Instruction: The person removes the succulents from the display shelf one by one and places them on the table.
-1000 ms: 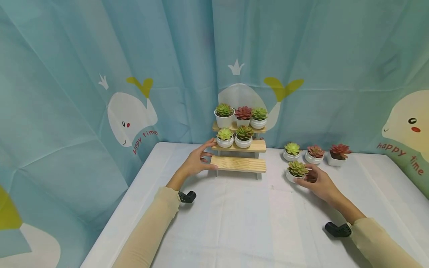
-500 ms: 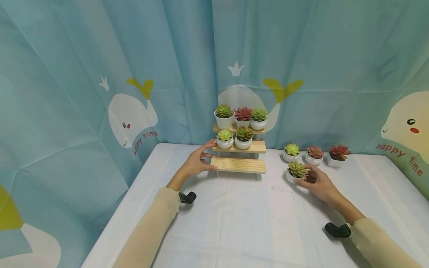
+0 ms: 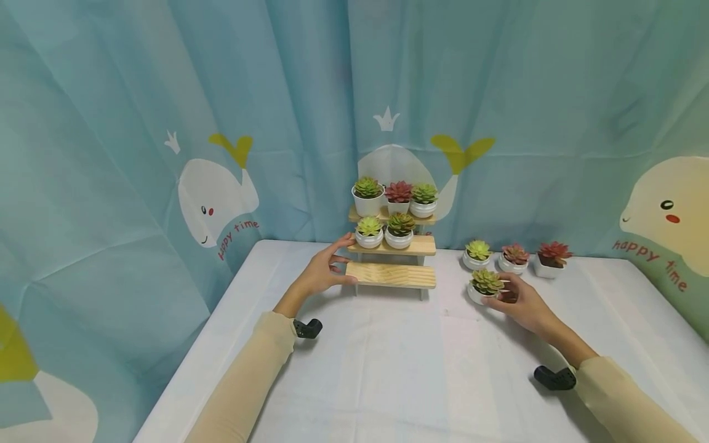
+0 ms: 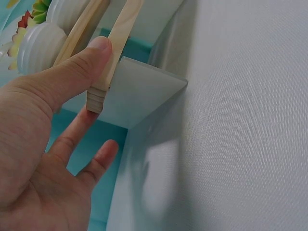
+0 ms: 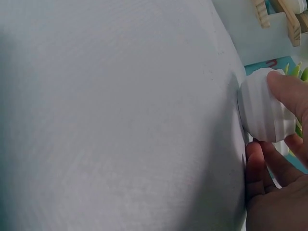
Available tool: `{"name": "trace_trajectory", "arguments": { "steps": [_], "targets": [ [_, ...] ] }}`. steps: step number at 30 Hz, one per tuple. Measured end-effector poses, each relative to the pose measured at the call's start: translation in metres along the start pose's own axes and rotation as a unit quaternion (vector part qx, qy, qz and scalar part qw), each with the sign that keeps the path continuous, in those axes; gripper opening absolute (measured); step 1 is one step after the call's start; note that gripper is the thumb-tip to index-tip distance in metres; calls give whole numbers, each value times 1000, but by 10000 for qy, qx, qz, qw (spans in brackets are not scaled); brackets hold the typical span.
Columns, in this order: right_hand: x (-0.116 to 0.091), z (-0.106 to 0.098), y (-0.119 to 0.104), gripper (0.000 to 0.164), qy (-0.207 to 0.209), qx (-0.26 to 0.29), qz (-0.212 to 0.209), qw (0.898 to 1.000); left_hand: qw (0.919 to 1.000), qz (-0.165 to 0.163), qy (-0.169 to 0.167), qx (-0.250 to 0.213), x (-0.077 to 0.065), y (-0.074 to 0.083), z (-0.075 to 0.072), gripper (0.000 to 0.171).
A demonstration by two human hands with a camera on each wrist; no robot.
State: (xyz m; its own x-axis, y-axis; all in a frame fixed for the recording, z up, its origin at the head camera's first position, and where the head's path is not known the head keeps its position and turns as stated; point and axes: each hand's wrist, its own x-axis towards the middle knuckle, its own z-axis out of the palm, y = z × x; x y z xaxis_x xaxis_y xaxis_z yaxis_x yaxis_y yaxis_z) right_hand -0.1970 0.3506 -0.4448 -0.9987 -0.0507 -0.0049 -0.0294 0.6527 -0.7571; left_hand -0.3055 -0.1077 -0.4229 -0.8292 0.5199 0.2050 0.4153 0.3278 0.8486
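Note:
A three-step wooden plant stand (image 3: pixel 390 275) stands at the back of the table. My left hand (image 3: pixel 321 269) grips its left end, with the thumb (image 4: pixel 84 65) along the front of the lowest board and the fingers at the board ends. Right of the stand, my right hand (image 3: pixel 528 306) holds a green succulent (image 3: pixel 487 282) in a ribbed white pot (image 5: pixel 263 106) between thumb and fingers. The pot sits low at the tabletop. On the middle step are a light green succulent (image 3: pixel 369 226) and a dark green-red succulent (image 3: pixel 400 224); the lowest board is bare.
The top step carries a green succulent (image 3: pixel 367 188), a red succulent (image 3: pixel 399 192) and another green succulent (image 3: pixel 424 194). Behind my right hand stand a yellow-green succulent (image 3: pixel 477 250), a pinkish succulent (image 3: pixel 515 254) and a red succulent (image 3: pixel 553 253). A blue curtain (image 3: pixel 543 123) hangs behind the table.
Both hands keep the same hold on the stand and the potted succulent. Only the head view has shifted slightly, so the scene sits a little lower and further left.

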Motion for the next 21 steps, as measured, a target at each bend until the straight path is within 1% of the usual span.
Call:
{"name": "trace_trajectory", "arguments": {
  "steps": [4,8,14,21],
  "targets": [
    [-1,-1,-1,81,-33,48,-2,10000,10000,10,12,28,0,0,0,88],
    [-3,-7,-2,83,-119,62,-105,9999,10000,-18,-5,61,1,-2,1,89],
    [-6,-21,-2,86,-372,-112,-410,9984,10000,-55,3,53,2,-2,0,89],
    [-10,-38,-8,86,-540,-268,-765,9952,10000,-31,17,33,1,-2,0,89]
  ]
}}
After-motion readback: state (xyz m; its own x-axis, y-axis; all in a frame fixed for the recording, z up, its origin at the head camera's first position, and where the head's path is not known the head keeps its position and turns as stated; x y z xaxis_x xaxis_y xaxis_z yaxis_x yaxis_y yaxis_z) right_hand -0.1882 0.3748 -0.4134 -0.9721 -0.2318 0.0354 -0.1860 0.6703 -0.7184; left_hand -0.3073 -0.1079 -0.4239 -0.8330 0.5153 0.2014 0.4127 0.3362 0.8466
